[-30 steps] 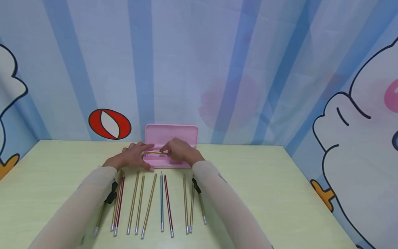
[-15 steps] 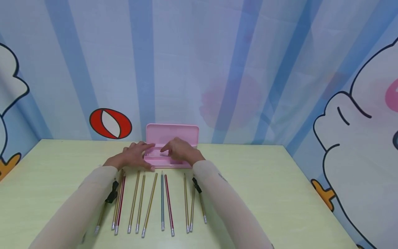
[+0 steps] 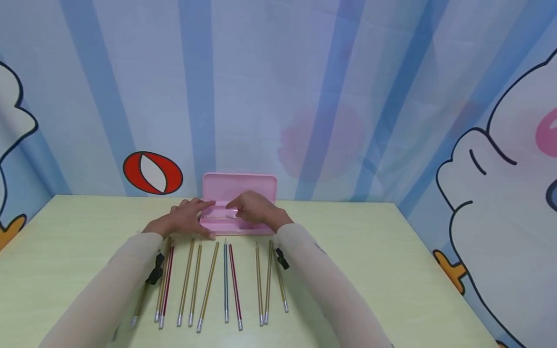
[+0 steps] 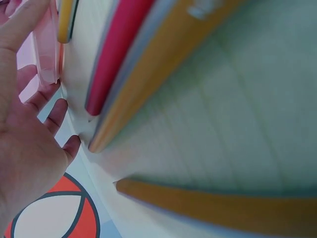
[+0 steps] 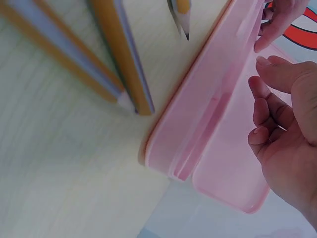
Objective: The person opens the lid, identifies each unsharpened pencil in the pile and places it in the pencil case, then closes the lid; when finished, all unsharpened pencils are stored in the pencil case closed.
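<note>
Pencils (image 3: 226, 282) lie in front of the open case (image 3: 239, 186). At the case's left end, the left hand (image 3: 186, 218) spreads its fingers; over the case, the right hand (image 3: 256, 210) bends its fingers loosely. Neither grips anything.

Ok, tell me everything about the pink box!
The pink box looks like smooth plastic. Its round-cornered lid stands open behind a shallow, divided tray. It sits flat on the table near the far edge, behind pencils. The left hand spans its left end; the right hand is over it. I can't tell if either touches it.
</note>
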`<state>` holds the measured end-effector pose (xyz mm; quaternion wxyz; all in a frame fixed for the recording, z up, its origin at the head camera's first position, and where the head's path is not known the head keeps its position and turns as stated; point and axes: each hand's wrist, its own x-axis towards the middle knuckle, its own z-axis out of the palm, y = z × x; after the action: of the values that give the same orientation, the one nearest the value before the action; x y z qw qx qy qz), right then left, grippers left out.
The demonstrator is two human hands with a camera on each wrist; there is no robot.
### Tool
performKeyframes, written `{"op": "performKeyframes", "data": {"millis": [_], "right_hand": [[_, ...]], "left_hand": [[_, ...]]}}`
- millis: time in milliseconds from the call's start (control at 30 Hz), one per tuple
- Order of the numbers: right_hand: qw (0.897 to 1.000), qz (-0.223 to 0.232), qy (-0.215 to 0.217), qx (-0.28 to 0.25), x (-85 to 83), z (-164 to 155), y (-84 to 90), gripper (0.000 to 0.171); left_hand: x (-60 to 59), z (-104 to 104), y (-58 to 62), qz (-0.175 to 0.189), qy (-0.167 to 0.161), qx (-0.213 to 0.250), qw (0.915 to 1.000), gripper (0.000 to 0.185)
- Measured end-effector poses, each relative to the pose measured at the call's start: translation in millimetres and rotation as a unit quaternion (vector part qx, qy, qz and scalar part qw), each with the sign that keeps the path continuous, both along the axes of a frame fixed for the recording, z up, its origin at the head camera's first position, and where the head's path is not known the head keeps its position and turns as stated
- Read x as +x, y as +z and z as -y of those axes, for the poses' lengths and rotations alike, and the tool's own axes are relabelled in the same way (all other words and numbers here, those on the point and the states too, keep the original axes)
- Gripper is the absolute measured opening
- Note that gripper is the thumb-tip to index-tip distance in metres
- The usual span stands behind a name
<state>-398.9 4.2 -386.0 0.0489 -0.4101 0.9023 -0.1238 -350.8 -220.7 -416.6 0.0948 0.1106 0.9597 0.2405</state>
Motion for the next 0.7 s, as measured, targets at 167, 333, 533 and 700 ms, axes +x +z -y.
{"op": "performKeyframes", "data": {"millis": [167, 333, 533, 700], "right_hand": [[1.000, 0.012, 0.007, -0.028, 4.0, -8, 7.7, 0.037], [0.999, 0.007, 0.003, -0.046, 12.4, -15, 16.6, 0.041], [0.998, -0.003, 0.014, -0.056, 27.8, -23, 23.8, 0.044], [0.998, 0.014, 0.012, -0.064, 43.4, -36, 26.1, 0.048]], "left_hand": [[0.2, -1, 1.1, 0.004, 0.001, -0.007, 1.0000, 0.107], [0.6, -2, 2.2, -0.001, -0.005, -0.010, 0.9999, 0.108], [1.7, 0, 2.0, -0.006, -0.012, -0.011, 0.9998, 0.108], [2.8, 0, 1.9, -0.009, -0.011, -0.008, 0.9999, 0.108]]}}
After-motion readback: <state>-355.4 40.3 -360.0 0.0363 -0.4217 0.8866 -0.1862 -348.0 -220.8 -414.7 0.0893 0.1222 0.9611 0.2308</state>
